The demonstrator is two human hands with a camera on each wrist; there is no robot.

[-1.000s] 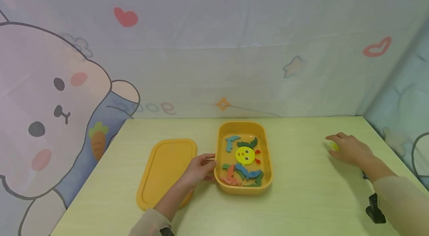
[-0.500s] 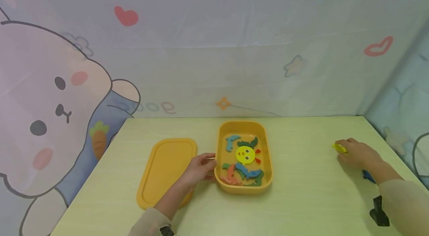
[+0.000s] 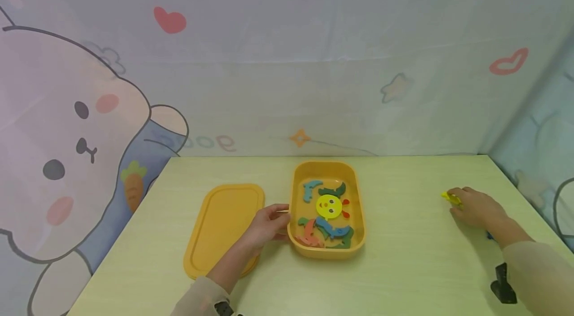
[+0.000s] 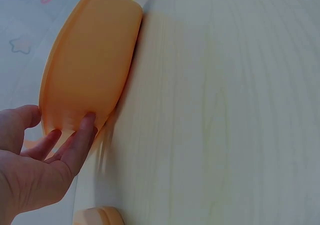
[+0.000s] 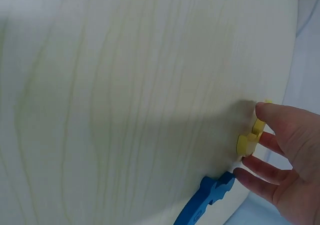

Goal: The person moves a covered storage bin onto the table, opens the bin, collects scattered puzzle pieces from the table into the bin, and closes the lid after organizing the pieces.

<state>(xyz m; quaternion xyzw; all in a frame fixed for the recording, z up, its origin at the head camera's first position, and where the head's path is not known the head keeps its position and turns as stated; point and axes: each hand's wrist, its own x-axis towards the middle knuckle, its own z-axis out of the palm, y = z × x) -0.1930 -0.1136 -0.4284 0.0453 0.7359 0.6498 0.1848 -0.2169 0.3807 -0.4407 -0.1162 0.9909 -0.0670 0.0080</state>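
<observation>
My left hand point(image 3: 268, 226) rests its fingers against the near-left outer side of an orange-yellow plastic box point(image 3: 326, 255); in the left wrist view its fingertips touch the wall and the thumb lies at the rim. At the far right, my right hand point(image 3: 479, 209) pinches a small yellow animal-shaped block point(image 5: 246, 144) between thumb and fingers, low over the tabletop. Part of the block is hidden by the fingers. Just beside those fingers lies a blue crocodile-shaped block point(image 5: 204, 201), mostly covered by the forearm in the head view.
Inside the box are a yellow smiling disc point(image 3: 329, 206) with red feelers, a blue block point(image 3: 332, 229), a coral block point(image 3: 309, 236) and several green and teal ones. A flat orange-yellow lid point(image 3: 224, 226) lies left of the box, partly under the left forearm. A printed curtain point(image 3: 278, 57) hangs behind the table.
My right hand has shifted slightly right and toward me, then a little back left, and the yellow block now shows more between its fingers. My left hand and the box stay put.
</observation>
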